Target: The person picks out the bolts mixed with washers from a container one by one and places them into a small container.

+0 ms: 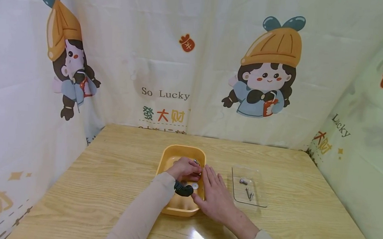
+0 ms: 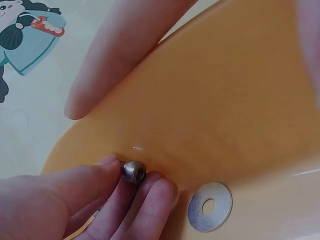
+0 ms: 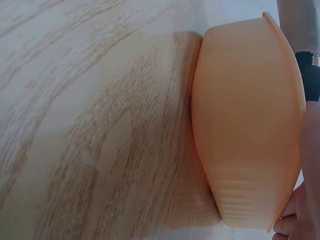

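My left hand (image 1: 186, 168) reaches down inside a yellow-orange plastic bin (image 1: 168, 209). Between thumb and fingers it pinches a socket-head bolt (image 2: 134, 171), whose round knurled head shows in the left wrist view while the shank is hidden by the fingers. Beside those fingertips a flat steel washer (image 2: 224, 206) lies on the bin's surface. My right hand (image 1: 215, 195) rests along the bin's right rim, fingers straight and pointing away, thumb toward the near part of the rim. From the right wrist, the bin's outer side wall (image 3: 245, 115) shows.
Right of the bin, a clear shallow tray (image 1: 261, 204) holds three metal bolts (image 1: 244, 181). Both stand on a wood-grain table (image 1: 115, 166). Printed curtains (image 1: 215, 62) hang behind the table and along its sides.
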`<action>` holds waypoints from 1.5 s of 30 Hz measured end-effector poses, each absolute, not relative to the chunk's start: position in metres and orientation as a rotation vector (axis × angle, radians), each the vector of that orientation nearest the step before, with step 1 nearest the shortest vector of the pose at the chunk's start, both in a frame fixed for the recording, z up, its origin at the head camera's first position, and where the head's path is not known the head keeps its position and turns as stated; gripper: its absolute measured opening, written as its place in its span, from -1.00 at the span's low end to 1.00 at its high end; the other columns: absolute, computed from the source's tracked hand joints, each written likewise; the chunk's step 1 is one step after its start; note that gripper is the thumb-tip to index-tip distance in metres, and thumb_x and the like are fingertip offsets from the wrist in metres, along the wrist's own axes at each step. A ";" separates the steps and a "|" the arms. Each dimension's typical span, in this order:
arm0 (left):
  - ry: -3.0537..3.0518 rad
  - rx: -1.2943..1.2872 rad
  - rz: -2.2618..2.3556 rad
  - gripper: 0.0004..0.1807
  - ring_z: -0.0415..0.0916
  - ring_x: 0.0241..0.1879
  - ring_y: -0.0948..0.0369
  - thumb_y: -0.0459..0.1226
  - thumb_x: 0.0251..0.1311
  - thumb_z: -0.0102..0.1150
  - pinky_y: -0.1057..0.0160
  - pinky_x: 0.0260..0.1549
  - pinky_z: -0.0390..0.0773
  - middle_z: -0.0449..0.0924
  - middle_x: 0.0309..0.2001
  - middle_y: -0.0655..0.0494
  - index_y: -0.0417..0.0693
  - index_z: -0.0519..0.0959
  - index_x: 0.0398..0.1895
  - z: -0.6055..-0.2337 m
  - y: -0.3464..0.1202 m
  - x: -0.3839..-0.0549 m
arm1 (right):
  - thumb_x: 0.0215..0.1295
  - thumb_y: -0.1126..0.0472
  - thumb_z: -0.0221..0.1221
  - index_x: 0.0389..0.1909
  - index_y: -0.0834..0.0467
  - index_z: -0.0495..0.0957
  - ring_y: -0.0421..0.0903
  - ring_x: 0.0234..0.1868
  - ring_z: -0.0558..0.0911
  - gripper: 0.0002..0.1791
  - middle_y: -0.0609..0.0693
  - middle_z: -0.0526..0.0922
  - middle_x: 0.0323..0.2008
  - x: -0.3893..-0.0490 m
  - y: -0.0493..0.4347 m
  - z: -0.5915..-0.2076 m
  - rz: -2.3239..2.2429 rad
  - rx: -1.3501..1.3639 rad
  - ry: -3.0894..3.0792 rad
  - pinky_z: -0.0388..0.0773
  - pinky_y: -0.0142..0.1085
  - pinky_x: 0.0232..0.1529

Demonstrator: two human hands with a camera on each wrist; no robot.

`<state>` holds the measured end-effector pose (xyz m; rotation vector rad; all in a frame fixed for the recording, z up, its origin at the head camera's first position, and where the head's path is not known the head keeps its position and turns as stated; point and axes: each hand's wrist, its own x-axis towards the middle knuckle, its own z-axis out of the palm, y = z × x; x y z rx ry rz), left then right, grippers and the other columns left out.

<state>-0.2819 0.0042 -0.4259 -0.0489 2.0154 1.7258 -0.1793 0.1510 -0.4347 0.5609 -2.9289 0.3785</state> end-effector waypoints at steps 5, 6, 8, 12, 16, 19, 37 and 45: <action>2.032 -0.059 1.725 -0.80 0.72 -0.34 0.18 -0.39 0.30 0.22 0.18 -0.16 0.77 0.73 -0.27 -0.09 -0.33 0.63 -0.07 -0.426 0.005 -0.282 | 0.36 -0.26 0.05 0.53 0.31 0.01 0.10 0.58 0.05 -0.03 0.20 0.03 0.56 -0.180 0.151 -0.435 0.376 0.567 -2.927 0.05 0.10 0.58; 2.030 -0.061 1.730 -0.80 0.71 -0.34 0.19 -0.39 0.30 0.22 0.19 -0.17 0.77 0.73 -0.27 -0.08 -0.33 0.64 -0.07 -0.426 0.005 -0.282 | 0.36 -0.26 0.05 0.53 0.31 0.01 0.09 0.58 0.04 -0.03 0.20 0.02 0.56 -0.180 0.151 -0.435 0.379 0.566 -2.929 0.05 0.10 0.58; 2.032 -0.065 1.742 -0.81 0.71 -0.35 0.19 -0.39 0.31 0.21 0.19 -0.18 0.77 0.73 -0.27 -0.08 -0.32 0.64 -0.08 -0.426 0.004 -0.281 | 0.36 -0.27 0.04 0.53 0.30 0.01 0.09 0.58 0.04 -0.03 0.20 0.02 0.56 -0.179 0.151 -0.435 0.380 0.564 -2.931 0.05 0.10 0.58; 2.023 -0.059 1.776 -0.80 0.69 -0.33 0.19 -0.41 0.32 0.18 0.20 -0.17 0.77 0.72 -0.24 -0.10 -0.35 0.66 -0.08 -0.426 0.003 -0.281 | 0.38 -0.29 0.02 0.53 0.30 0.02 0.09 0.58 0.03 -0.04 0.20 0.02 0.57 -0.178 0.151 -0.434 0.393 0.561 -2.934 0.03 0.10 0.58; 2.007 -0.026 1.810 -0.78 0.70 -0.23 0.12 -0.44 0.31 0.17 0.18 -0.12 0.76 0.71 -0.14 -0.18 -0.39 0.65 -0.05 -0.426 -0.001 -0.280 | 0.41 -0.32 -0.04 0.53 0.31 0.01 0.10 0.59 0.02 -0.04 0.20 0.00 0.57 -0.177 0.153 -0.433 0.401 0.560 -2.944 0.01 0.10 0.59; 2.001 -0.003 1.830 -0.77 0.71 -0.19 0.08 -0.46 0.31 0.17 0.16 -0.10 0.76 0.69 -0.09 -0.23 -0.40 0.65 -0.03 -0.425 -0.004 -0.281 | 0.42 -0.31 -0.05 0.53 0.31 -0.01 0.10 0.59 0.00 -0.04 0.20 -0.02 0.57 -0.177 0.155 -0.432 0.414 0.561 -2.948 -0.02 0.09 0.60; 1.904 0.014 1.894 -0.78 0.73 -0.28 0.14 -0.46 0.28 0.20 0.19 -0.11 0.76 0.73 -0.16 -0.24 -0.42 0.65 -0.06 -0.414 -0.010 -0.283 | 0.43 -0.23 0.04 0.53 0.34 -0.06 0.13 0.59 -0.02 -0.04 0.20 -0.08 0.58 -0.178 0.177 -0.428 0.452 0.511 -2.907 -0.04 0.10 0.60; 1.903 0.081 1.876 -0.77 0.72 -0.28 0.18 -0.43 0.29 0.21 0.21 -0.10 0.75 0.73 -0.13 -0.22 -0.40 0.65 -0.04 -0.404 -0.009 -0.282 | 0.42 -0.22 0.05 0.53 0.34 -0.05 0.17 0.58 0.01 -0.05 0.21 -0.06 0.57 -0.178 0.187 -0.422 0.436 0.478 -2.892 -0.01 0.13 0.58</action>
